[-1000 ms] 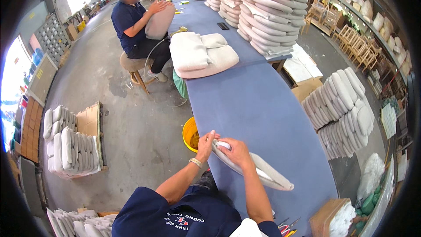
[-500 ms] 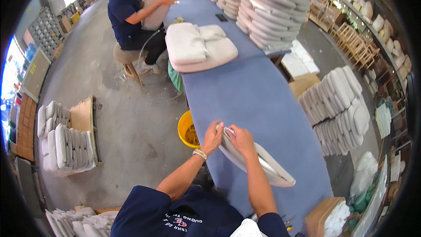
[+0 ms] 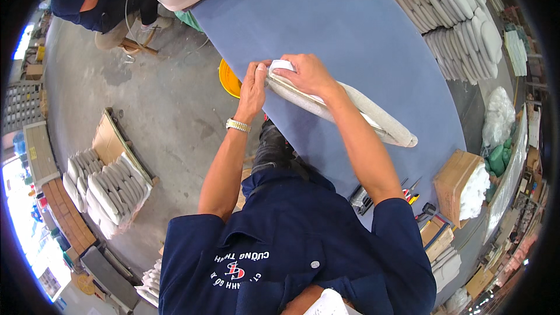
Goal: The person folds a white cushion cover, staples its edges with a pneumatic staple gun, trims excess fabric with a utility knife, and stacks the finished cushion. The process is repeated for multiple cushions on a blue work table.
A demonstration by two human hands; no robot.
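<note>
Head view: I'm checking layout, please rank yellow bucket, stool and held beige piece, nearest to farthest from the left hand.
1. Held beige piece, at the left hand, extending right.
2. Yellow bucket, close by, left.
3. Stool, farther off, upper left.

The cushion shows a pale, matt cloth with a faintly rough weave. The blue tabletop is smooth and matt (whether cloth or sheet plastic cannot be told). The wristband is glossy linked metal; the shirt, dull, creased cloth. The bucket appears as smooth plastic, the box as matt cardboard, the bag as shiny, crinkled clear film. The floor resembles matt, stained concrete.
</note>
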